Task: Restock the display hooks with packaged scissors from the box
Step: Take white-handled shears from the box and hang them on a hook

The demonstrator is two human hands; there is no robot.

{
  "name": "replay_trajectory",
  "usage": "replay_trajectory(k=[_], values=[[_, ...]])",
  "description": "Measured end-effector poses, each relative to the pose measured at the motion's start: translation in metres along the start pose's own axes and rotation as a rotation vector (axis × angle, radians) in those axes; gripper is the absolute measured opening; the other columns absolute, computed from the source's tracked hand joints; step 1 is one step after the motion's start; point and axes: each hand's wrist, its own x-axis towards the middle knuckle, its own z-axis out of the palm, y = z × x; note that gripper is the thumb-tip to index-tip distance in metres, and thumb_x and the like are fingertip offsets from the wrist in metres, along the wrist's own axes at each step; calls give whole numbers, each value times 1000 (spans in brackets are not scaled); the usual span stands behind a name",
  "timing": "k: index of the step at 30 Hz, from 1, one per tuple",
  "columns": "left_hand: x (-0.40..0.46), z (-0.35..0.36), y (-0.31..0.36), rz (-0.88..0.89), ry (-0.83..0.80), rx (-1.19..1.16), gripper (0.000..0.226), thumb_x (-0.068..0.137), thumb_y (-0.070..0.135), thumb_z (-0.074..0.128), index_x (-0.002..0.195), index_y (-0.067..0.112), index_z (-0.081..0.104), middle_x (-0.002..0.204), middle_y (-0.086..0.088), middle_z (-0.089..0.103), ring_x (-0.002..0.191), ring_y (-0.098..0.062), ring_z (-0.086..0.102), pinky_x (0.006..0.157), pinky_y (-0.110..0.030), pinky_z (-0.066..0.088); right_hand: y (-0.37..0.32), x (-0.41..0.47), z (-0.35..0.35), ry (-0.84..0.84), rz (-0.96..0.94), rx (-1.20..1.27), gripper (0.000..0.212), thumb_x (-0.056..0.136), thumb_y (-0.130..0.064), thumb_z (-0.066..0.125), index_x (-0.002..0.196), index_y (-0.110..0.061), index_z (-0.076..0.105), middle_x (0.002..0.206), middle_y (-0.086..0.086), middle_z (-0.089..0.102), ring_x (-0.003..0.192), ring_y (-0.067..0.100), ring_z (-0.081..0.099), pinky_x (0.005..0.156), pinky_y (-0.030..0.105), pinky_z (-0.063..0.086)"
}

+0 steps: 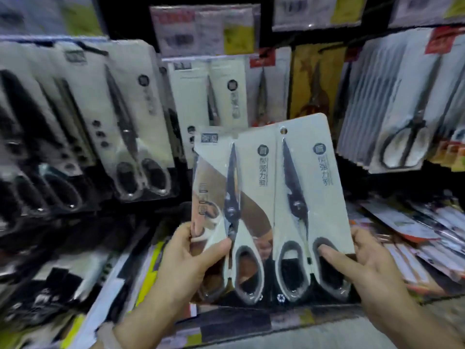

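Left scissors pack: "居强力剪". Right scissors pack: "强力剪".

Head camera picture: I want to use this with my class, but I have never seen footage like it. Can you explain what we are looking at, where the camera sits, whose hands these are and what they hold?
There is no machine here. A person wears one wide-angle camera on the head, looking forward and down, so the two bare hands you see are the wearer's own.

The left hand grips the left scissors pack by its lower left edge. The right hand holds the right scissors pack, thumb on the front near the handles. Each pack is a pale card carrying white-handled scissors with dark blades. The right pack shows a hanging hole at the top.

Behind them is a shop display: hanging scissors packs in rows, with price tags above. The picture is blurry, so the printing and the hooks cannot be made out.
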Motion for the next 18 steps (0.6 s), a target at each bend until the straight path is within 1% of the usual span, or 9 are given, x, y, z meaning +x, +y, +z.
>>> replay_trajectory(k=[1, 2, 3, 6, 9, 11, 13, 15, 18], values=[[0, -15, 3, 20, 15, 3, 28, 72, 2, 72, 95, 4, 55, 83, -4, 76, 73, -11, 71, 64, -25, 54, -3, 1, 15, -21, -9, -8, 80, 31, -61, 86, 94, -19, 62, 93, -2, 75, 80, 9, 71, 65, 20, 56], [-1, -30, 6, 39, 35, 9, 31, 69, 5, 75, 93, 5, 55, 83, -5, 75, 74, -12, 70, 68, -30, 54, -4, 4, 31, -31, -15, -2, 89, 21, -66, 85, 94, -19, 63, 91, -2, 75, 77, 8, 71, 61, 17, 55], [-2, -45, 9, 54, 60, 11, 36, 66, 9, 79, 92, 6, 55, 84, -5, 75, 75, -14, 70, 72, -35, 54, -4, 8, 45, -50, -25, 11, 89, 19, -66, 85, 92, -20, 63, 91, -1, 75, 76, 8, 71, 60, 16, 55], [-3, -88, 14, 79, 141, -10, 48, 58, 14, 85, 95, 7, 55, 89, -10, 75, 84, -23, 71, 79, -42, 55, -8, 19, 91, -133, -90, 38, 67, 34, -58, 86, 88, -24, 65, 92, 3, 74, 78, 7, 69, 64, 16, 54], [-6, -125, 25, 93, 194, -68, 48, 58, 12, 79, 99, 5, 55, 89, -12, 75, 79, -21, 72, 64, -31, 57, -12, 25, 133, -198, -135, 1, 66, 34, -64, 84, 88, -31, 65, 92, 1, 73, 80, 12, 69, 67, 24, 54], [-7, -146, 34, 123, 236, -78, 40, 63, 9, 73, 99, 6, 56, 87, -11, 75, 75, -19, 73, 62, -29, 56, -16, 30, 157, -211, -164, 19, 48, 52, -43, 87, 89, -24, 63, 91, 1, 73, 82, 15, 68, 70, 28, 54], [-8, -161, 40, 156, 279, -96, 32, 68, 1, 71, 97, 8, 58, 86, -10, 76, 73, -20, 73, 60, -30, 57, -23, 37, 176, -228, -206, 39, 34, 63, -24, 80, 90, -19, 61, 88, -1, 73, 82, 14, 68, 71, 25, 54], [-8, -171, 46, 182, 299, -115, 32, 64, 3, 70, 94, 10, 59, 82, -9, 76, 70, -20, 73, 54, -27, 57, -32, 44, 192, -248, -258, 52, 32, 62, -21, 73, 91, -19, 60, 88, -3, 73, 81, 11, 67, 71, 19, 53], [-7, -182, 56, 226, 303, -128, 40, 58, 10, 72, 95, 10, 58, 85, -10, 75, 72, -22, 73, 54, -25, 56, -47, 52, 208, -271, -322, 86, 32, 63, -22, 73, 92, -22, 60, 91, -4, 73, 84, 10, 68, 74, 19, 53]])
